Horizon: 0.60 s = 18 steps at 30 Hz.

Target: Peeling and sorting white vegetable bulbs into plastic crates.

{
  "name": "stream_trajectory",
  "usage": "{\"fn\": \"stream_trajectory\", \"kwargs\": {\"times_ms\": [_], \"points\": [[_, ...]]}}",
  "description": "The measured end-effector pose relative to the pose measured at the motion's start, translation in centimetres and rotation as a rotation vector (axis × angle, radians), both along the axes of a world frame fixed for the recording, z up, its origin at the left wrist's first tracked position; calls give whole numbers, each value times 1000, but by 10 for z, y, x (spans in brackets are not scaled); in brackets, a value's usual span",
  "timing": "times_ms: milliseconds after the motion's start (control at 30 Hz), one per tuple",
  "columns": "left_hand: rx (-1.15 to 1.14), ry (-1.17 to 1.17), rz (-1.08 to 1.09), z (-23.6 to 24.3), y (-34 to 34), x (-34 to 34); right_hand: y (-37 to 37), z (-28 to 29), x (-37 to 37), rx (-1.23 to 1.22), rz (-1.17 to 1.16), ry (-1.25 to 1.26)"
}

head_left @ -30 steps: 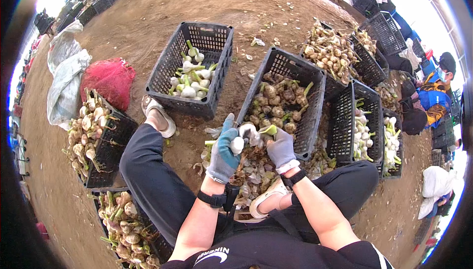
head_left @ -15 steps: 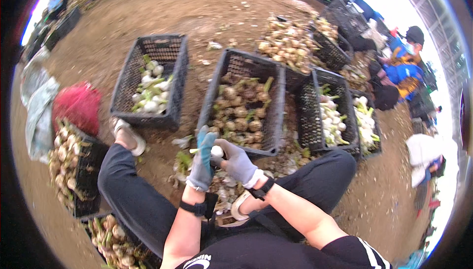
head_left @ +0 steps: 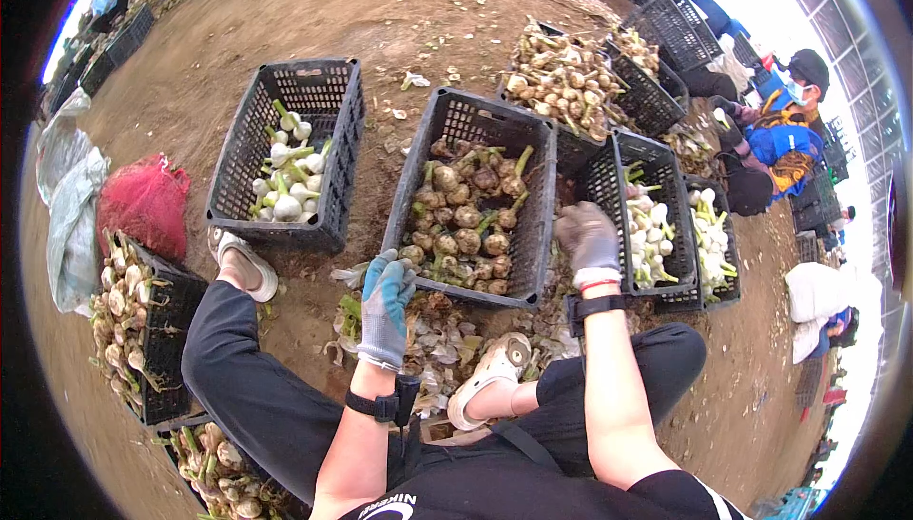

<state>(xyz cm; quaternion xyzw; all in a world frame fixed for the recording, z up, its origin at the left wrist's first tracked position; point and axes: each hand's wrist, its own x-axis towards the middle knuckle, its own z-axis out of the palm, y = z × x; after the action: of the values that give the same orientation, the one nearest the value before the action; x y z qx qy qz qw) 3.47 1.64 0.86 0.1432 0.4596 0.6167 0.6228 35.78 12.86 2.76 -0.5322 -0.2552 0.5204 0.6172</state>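
My left hand (head_left: 385, 296), in a grey and blue coated glove, is closed beside the near left corner of the middle black crate (head_left: 466, 294). Whatever lies inside its curled fingers is hidden. Soil-covered garlic bulbs (head_left: 466, 215) with cut green stems lie in that crate. My right hand (head_left: 588, 237), in a greyish glove, hovers between the middle crate and the right-hand black crate (head_left: 623, 268). Its fingers are bent and slightly smeared, so their grip is unclear. Clean white garlic bulbs (head_left: 649, 225) fill part of the right-hand crate.
At the left stands a black crate (head_left: 217, 192) holding white garlic, with a red net sack (head_left: 147, 206) beyond. Heaped garlic (head_left: 561, 82) rises at the back right. Garlic skins (head_left: 442, 349) litter the ground between my legs. A masked person (head_left: 785, 135) sits at the right.
My hands were together around a white garlic bulb. The right one has moved away to the right and forward; the left stays near the crate corner. That bulb no longer shows between them.
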Motion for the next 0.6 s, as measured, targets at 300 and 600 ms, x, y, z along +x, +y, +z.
{"fn": "stream_trajectory", "kwargs": {"times_ms": [300,600], "points": [[18,37,69,-6,-9,-28,64,-158,-130,-451,1020,-1720],[1,-17,-31,-10,5,-15,64,-97,-115,-255,916,-1112]]}}
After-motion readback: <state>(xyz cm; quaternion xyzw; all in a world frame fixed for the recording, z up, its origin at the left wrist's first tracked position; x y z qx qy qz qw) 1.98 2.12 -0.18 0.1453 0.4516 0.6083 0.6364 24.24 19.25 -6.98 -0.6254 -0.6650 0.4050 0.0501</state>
